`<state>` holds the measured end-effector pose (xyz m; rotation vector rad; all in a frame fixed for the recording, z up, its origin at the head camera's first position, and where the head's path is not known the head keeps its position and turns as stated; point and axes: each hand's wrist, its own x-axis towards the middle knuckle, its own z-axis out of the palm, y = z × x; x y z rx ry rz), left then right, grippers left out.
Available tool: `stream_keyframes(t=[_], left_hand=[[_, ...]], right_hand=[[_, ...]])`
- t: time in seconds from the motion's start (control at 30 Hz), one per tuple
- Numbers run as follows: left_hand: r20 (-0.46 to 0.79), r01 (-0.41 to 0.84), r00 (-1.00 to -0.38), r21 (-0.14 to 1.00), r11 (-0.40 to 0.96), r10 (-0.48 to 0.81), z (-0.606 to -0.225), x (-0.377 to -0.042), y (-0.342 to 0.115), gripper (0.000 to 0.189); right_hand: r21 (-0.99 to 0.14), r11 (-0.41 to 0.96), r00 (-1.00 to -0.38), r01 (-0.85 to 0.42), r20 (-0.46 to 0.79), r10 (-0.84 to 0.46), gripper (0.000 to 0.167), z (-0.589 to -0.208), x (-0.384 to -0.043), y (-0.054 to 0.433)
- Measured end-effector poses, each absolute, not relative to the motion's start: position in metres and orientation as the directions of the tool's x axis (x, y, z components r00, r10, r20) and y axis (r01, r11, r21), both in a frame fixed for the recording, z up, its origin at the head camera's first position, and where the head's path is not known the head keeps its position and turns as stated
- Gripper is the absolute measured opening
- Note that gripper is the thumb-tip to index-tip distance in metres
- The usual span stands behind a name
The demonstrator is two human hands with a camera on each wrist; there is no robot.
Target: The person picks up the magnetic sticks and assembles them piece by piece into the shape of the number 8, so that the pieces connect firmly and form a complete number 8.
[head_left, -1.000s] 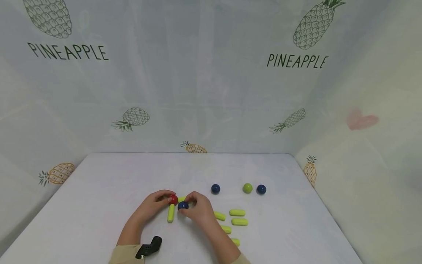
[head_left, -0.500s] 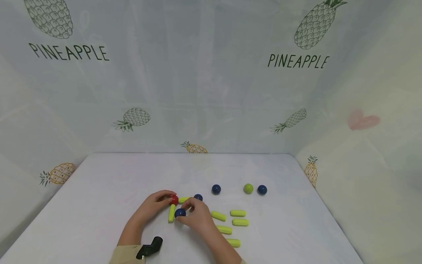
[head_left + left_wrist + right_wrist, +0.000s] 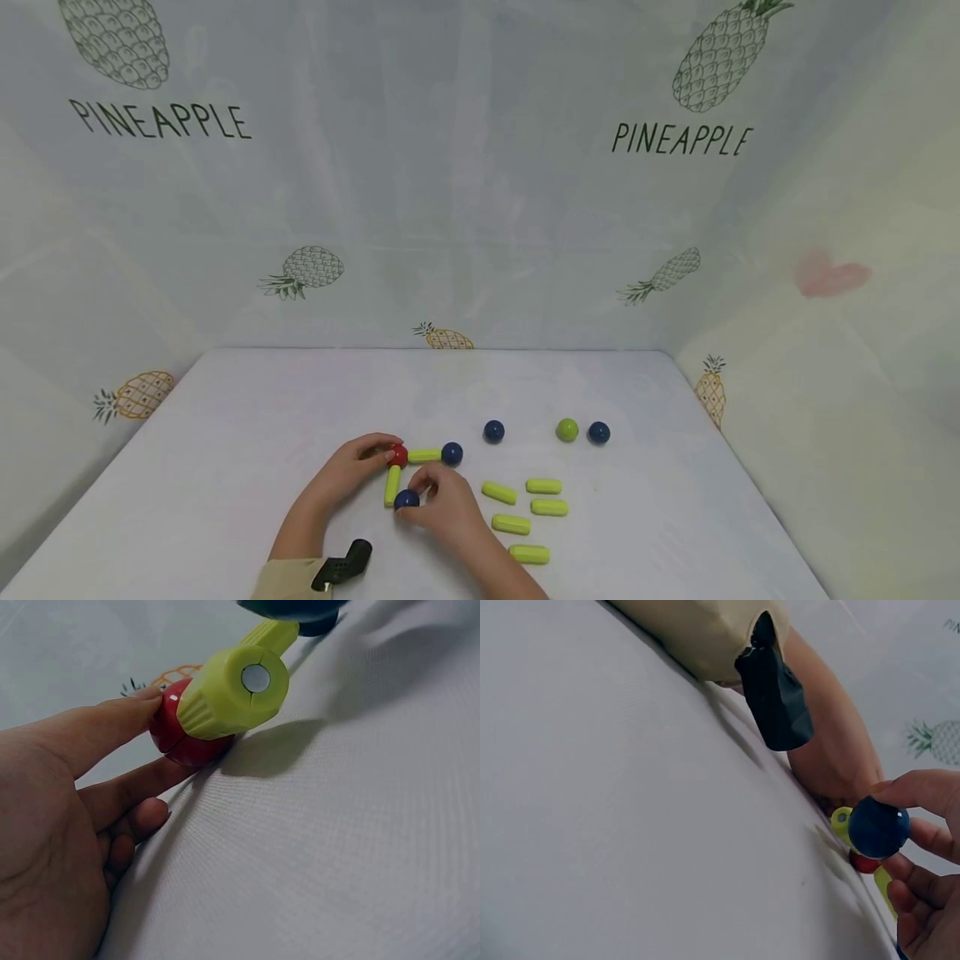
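Observation:
My left hand (image 3: 341, 479) pinches a red ball (image 3: 399, 455) between thumb and fingers on the white table. Two yellow-green toy building sticks meet that ball: one stick (image 3: 424, 456) runs right to a blue ball (image 3: 452, 453), and the other stick (image 3: 392, 486) points toward me. In the left wrist view, the free end of the near stick (image 3: 232, 694) shows a silver disc. Just right of that end, my right hand (image 3: 450, 504) pinches a second blue ball (image 3: 406, 498). The right wrist view has this blue ball (image 3: 877, 827) overlapping the stick's end; whether they touch I cannot tell.
Several loose yellow-green sticks (image 3: 512, 524) lie right of my right hand. Farther back are a blue ball (image 3: 493, 431), a green ball (image 3: 567, 430) and another blue ball (image 3: 598, 432). A black camera (image 3: 343, 567) sits on my left wrist. Printed cloth (image 3: 480, 183) hangs behind the table.
My right hand has drawn its blue ball toward me, from beside the red ball to near the near stick's free end. The far stick and its blue ball have come into full view.

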<state>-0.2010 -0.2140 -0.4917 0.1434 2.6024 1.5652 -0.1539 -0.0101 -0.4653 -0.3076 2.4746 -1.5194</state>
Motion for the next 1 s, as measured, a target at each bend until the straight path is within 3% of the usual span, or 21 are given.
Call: stream_keyframes(t=[0.6, 1.0], left_hand=[[-0.036, 0.032, -0.990, 0.878, 0.478, 0.134, -0.494, -0.203, -0.215, 0.020], [-0.050, 0.015, -0.991, 0.871, 0.491, 0.120, -0.491, -0.202, -0.214, 0.020]], right_hand=[[-0.923, 0.364, -0.930, -0.122, -0.023, -0.368, 0.024, -0.482, -0.154, -0.012], [-0.902, 0.413, -0.927, -0.125, -0.042, -0.372, 0.023, -0.485, -0.153, -0.016]])
